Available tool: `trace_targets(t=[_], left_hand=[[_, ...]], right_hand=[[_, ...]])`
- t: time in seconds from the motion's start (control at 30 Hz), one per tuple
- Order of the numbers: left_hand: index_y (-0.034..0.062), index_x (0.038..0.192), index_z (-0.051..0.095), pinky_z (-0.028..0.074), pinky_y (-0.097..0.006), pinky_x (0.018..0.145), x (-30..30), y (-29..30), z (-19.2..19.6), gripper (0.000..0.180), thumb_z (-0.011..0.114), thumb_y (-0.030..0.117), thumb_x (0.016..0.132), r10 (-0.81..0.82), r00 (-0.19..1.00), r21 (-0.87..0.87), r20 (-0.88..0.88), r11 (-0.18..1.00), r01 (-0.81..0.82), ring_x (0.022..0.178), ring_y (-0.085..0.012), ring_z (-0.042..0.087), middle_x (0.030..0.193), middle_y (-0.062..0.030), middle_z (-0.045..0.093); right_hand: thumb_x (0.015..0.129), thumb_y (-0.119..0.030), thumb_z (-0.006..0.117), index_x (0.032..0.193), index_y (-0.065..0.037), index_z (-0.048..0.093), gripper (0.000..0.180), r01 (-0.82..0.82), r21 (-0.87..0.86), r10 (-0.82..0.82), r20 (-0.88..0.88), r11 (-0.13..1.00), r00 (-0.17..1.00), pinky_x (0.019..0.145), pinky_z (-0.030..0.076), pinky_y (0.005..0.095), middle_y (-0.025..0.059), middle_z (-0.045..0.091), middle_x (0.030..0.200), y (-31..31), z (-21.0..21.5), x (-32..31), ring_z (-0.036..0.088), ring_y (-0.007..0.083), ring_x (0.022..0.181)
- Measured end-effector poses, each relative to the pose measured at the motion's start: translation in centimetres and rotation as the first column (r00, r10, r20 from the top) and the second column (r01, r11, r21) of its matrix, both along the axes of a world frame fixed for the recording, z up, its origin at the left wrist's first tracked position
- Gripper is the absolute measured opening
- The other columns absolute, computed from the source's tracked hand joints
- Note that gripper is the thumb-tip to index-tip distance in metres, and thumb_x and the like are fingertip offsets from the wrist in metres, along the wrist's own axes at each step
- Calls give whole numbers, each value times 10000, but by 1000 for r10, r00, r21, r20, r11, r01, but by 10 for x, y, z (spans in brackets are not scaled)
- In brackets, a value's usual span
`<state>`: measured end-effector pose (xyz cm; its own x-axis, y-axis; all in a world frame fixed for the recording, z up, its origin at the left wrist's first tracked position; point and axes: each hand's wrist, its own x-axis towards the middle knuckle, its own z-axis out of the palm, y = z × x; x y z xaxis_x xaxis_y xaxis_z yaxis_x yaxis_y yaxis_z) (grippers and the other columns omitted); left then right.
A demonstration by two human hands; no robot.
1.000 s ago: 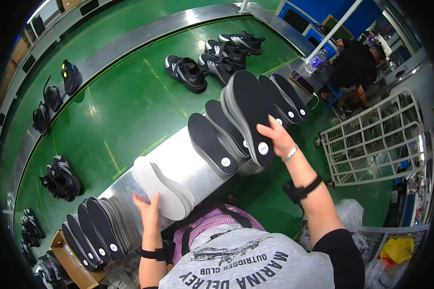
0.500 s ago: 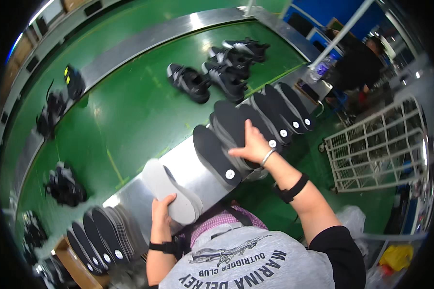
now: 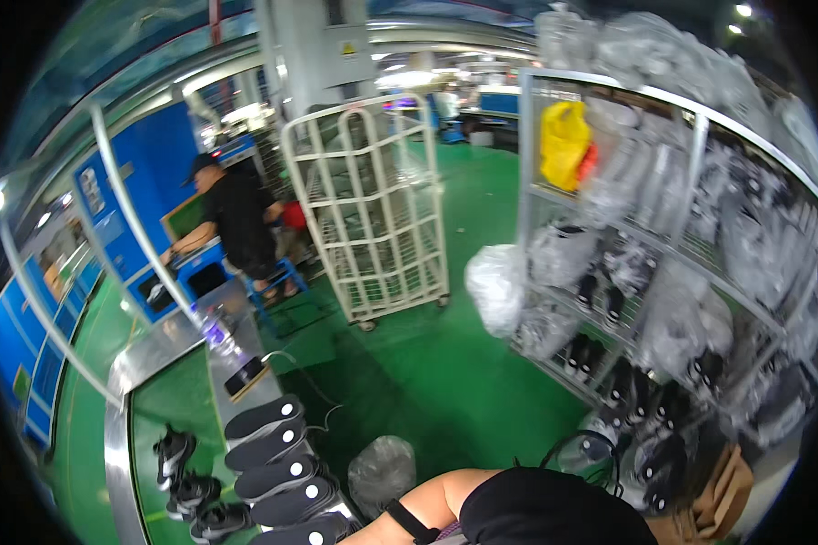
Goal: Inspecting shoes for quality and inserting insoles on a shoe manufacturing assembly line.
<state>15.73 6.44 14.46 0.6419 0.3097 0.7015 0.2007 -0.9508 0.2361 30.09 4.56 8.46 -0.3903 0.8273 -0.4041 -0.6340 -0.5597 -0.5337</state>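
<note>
Neither of my hands shows in the head view. My right forearm (image 3: pixel 427 504), with a black strap, comes in at the lower edge and points left toward a row of black insoles (image 3: pixel 271 452). These lie in overlapping stacks along a metal ledge, each with a round white sticker near one end. Where my right hand meets the nearest insole (image 3: pixel 304 531) is cut off by the frame edge. Left of the insoles, several black and grey sneakers (image 3: pixel 195 495) stand on the green conveyor belt (image 3: pixel 150 400).
A phone (image 3: pixel 244 377) and a clear bottle (image 3: pixel 216 331) rest on the ledge beyond the insoles. Further off, a person in black (image 3: pixel 241 218) sits beside a white wire cage trolley (image 3: pixel 382 218). On the right stands a metal rack (image 3: pixel 691 182) with bagged shoes; a clear plastic bag (image 3: pixel 382 472) sits below.
My view has swung up and to the right. My left hand, which held light grey insoles, and my right hand, which was on the black insoles, have both left the picture.
</note>
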Motion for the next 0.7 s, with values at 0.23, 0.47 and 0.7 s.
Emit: trace_targets(t=[0.23,0.47,0.7], left_hand=[[33,1047,472,332,-492,855,16,19,16,302,452,224,814,-184,962,424,-201,869,254,999,-348,466,1072,-167,513],[10,1093,463,387,-398,783,35,-9,12,393,568,236,788,78,961,-206,264,978,-23,864,-278,513,954,-124,521],[41,1284,272,332,-387,942,52,-46,-40,670,587,307,757,38,899,-869,436,275,410,1205,-248,303,1292,-134,317]], right_hand=[[778,-450,532,875,-71,578,395,272,598,-464,193,754,865,656,436,371,87,582,807,-62,44,47,550,202,727],[725,-195,581,1132,16,426,484,300,697,-588,214,652,780,806,382,244,52,512,1001,-65,68,62,471,110,923],[627,-264,650,1285,56,213,852,-403,682,-784,446,610,-431,854,398,393,237,368,1240,-90,76,17,448,365,1068]])
